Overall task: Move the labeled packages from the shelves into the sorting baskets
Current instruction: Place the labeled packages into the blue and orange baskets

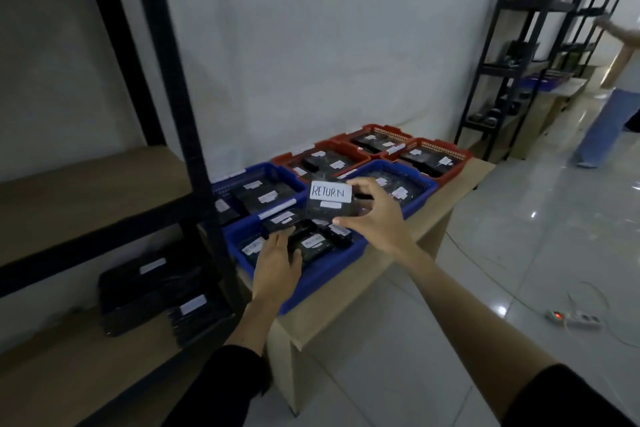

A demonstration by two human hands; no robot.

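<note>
Our right hand (pixel 372 215) pinches the RETURN package (pixel 330 199); at 7 o'clock, our left hand (pixel 277 260) rests open-fingered in the blue basket (pixel 322 274).

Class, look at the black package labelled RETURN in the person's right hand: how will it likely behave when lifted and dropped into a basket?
The RETURN package probably stays stiff: it holds flat, pinched only at one edge by the right hand. Likely light, since fingertips alone carry it. Its glossy wrap may be slippery.

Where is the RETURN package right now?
In the head view, the RETURN package is mid-frame, held up in the right hand above the blue baskets, with the left hand just below-left.
</note>
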